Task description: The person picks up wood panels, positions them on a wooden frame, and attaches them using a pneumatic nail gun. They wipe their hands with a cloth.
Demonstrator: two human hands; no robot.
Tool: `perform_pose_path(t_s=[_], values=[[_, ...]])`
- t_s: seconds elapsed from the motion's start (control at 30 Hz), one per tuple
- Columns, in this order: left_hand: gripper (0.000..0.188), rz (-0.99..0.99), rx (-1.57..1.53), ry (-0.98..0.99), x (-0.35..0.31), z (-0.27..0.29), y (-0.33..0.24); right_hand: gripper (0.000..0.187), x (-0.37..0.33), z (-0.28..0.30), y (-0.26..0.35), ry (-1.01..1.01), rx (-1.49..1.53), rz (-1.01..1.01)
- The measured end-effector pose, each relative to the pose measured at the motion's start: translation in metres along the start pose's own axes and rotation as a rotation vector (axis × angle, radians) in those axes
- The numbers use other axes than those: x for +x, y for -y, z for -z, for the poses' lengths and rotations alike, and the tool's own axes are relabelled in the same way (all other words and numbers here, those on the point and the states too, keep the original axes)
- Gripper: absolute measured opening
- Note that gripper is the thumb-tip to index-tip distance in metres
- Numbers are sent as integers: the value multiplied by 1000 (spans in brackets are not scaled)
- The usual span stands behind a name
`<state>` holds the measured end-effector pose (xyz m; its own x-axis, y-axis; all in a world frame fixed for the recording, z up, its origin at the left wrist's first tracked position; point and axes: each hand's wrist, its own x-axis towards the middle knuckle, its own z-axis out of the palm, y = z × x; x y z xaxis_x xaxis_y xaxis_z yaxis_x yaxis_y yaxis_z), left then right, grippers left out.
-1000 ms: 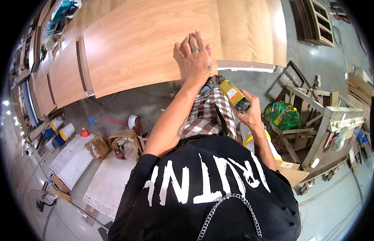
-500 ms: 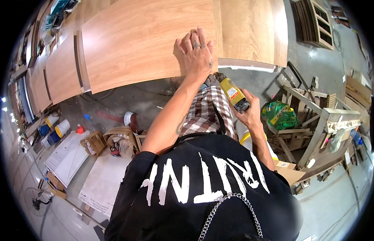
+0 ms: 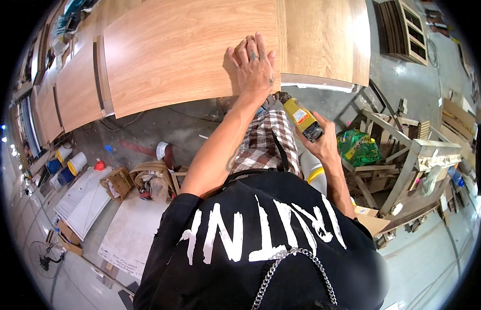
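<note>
My left hand [image 3: 255, 70] lies on a wood-grain panel [image 3: 173, 57], its fingers spread and nothing in its grasp. The panel's front edge runs just below the wrist. Close to the panel's front right corner, my right hand [image 3: 323, 140] is closed around a yellow handheld power tool [image 3: 300, 116] with a black rear end. The tool's dark head points up toward that corner; whether it touches the edge I cannot tell. Beside this panel, to the right, lies another wood-grain panel [image 3: 318, 41].
Wooden frames [image 3: 406, 160] stand to my right, with a green plastic bag [image 3: 360, 147] among them. A yellow-rimmed white bucket [image 3: 316, 178] is near my right forearm. Cardboard boxes [image 3: 116, 184], white boards [image 3: 85, 201] and buckets [image 3: 77, 163] sit on the left. Stacked frames [image 3: 400, 31] are at the far right.
The yellow power tool and my right hand have shifted very slightly, with the tool a little farther right. My left hand stays pressed at nearly the same spot.
</note>
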<state>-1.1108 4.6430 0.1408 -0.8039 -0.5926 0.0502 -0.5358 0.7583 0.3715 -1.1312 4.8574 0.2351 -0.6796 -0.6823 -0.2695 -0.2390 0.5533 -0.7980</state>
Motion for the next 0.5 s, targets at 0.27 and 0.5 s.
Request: perform_pose_path(t_s=[0.27,0.5], values=[[59,-54,70,-50,0,7,1,39,2,3,5,44,-62,6],[54,-81,19,-63,-1,15,10,43,0,23,9,14,17,-144]])
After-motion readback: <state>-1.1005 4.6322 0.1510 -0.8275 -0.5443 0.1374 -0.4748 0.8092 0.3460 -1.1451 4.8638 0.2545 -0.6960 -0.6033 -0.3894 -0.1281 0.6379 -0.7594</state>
